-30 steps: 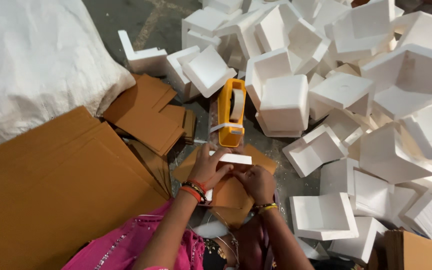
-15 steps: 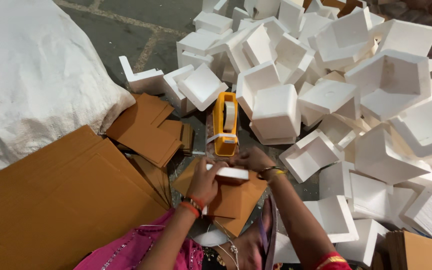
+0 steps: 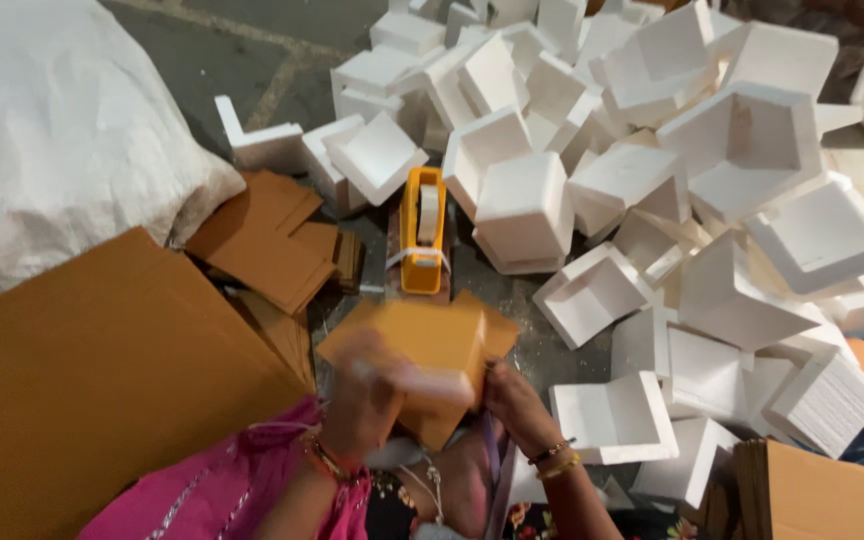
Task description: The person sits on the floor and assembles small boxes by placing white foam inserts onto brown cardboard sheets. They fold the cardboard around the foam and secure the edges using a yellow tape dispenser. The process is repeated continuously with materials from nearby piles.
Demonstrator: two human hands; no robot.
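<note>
My left hand [image 3: 364, 392] and my right hand [image 3: 514, 398] both hold a folded brown cardboard piece [image 3: 430, 342] close in front of me; it is blurred by motion. A white strip or foam edge shows at its lower front, between my hands. Just beyond the cardboard stands a yellow tape dispenser [image 3: 422, 232] with a white tape roll, on the floor. Bangles sit on both wrists.
A big heap of white foam corner pieces [image 3: 652, 180] fills the right and far side. A large flat brown cardboard sheet [image 3: 82, 390] lies at the left, smaller cardboard pieces [image 3: 262, 240] beyond it. A white sack [image 3: 52, 140] is at the upper left. A cardboard box [image 3: 822, 495] is at the lower right.
My right hand has come back from the tape dispenser to the cardboard. Both hands have lifted and turned the cardboard piece toward me.
</note>
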